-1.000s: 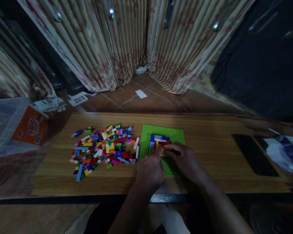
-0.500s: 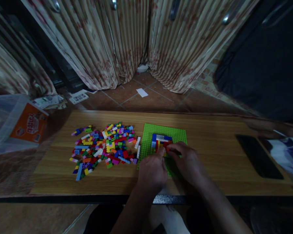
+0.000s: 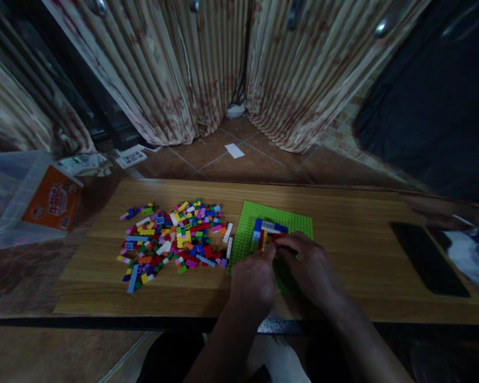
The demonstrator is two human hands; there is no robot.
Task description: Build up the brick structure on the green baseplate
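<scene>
A green baseplate (image 3: pixel 247 223) lies on the wooden table (image 3: pixel 343 213). On it stands a small build of blue, white, red and yellow bricks (image 3: pixel 268 230). My left hand (image 3: pixel 254 276) and my right hand (image 3: pixel 308 265) rest over the plate's near half, fingertips pinched together at the near edge of the build. What they pinch is hidden. A pile of loose coloured bricks (image 3: pixel 171 239) is spread to the left of the plate.
A dark phone (image 3: pixel 429 258) lies flat at the table's right, with a white and blue packet (image 3: pixel 469 250) beside it. A clear plastic tub with an orange label (image 3: pixel 27 199) stands off the left end. Striped curtains (image 3: pixel 207 69) hang behind, over a tiled floor.
The view has drifted slightly, so everything sits a bit further right. Both hands stay pinched at the build's near edge with hardly any movement.
</scene>
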